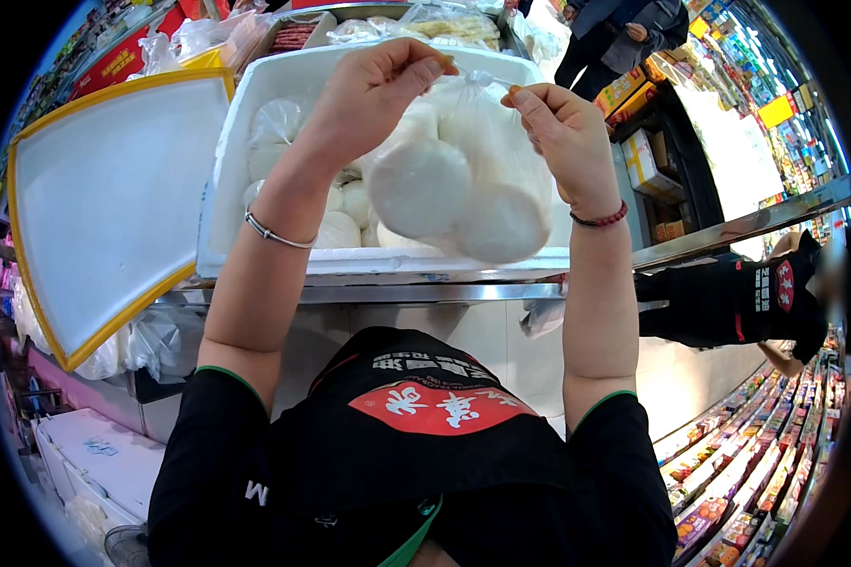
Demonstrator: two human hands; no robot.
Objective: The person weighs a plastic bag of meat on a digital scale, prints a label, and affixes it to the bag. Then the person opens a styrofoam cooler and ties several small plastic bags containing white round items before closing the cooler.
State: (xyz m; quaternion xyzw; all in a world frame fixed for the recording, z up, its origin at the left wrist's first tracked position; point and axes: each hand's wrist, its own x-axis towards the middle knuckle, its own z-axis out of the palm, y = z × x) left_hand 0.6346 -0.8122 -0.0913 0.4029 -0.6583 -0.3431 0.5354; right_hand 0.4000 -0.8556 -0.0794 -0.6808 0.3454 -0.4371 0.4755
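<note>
My left hand (379, 96) pinches one end of a clear plastic bag's tied top between thumb and finger. On the other side, my right hand (564, 138) pinches the opposite end, so a knot (478, 78) sits between the two. Below the knot hangs the clear plastic bag (471, 142) with large round white pieces, probably steamed buns (422, 188), inside. The bag is over a white foam box (284, 262). More round white pieces (338, 228) lie in that box, some in clear bags (276, 122); the hanging bag hides part of them.
A white board with yellow edging (120, 212) leans left of the box. Behind are trays of packed food (425, 28). A metal rail (468, 292) runs along the near side. To the right are cartons (649, 163), a person in black (737, 301) and packed shelves (737, 475). Another person (617, 35) stands beyond.
</note>
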